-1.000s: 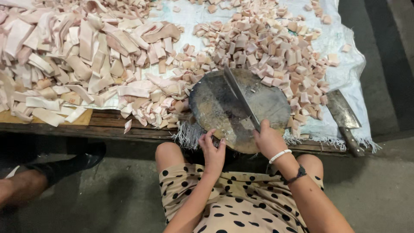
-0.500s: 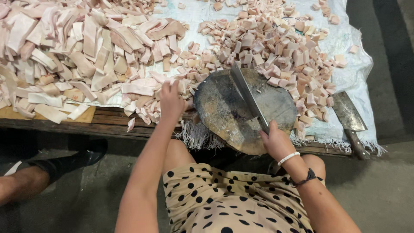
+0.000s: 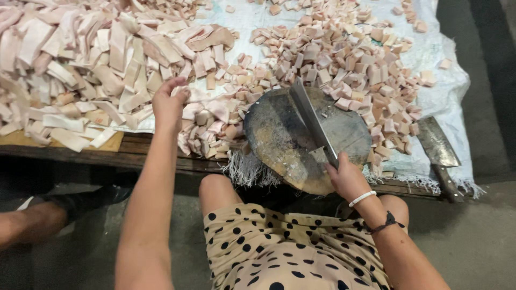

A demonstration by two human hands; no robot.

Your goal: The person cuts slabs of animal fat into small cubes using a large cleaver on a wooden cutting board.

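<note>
The person's left hand (image 3: 169,104) reaches out over the near edge of the big heap of pale pink strips (image 3: 97,70), its fingers curled together onto a strip at the pile's right fringe. The right hand (image 3: 346,177) is clamped round the handle of a cleaver (image 3: 312,121), whose long blade lies across the round, worn chopping block (image 3: 301,139) sitting at the near edge of the wooden table (image 3: 134,153). Beyond and to the right of the block spreads a mound of small cut cubes (image 3: 344,59) on a pale sheet (image 3: 441,86). A second cleaver (image 3: 438,147) lies idle at the right, well apart from both hands
</note>
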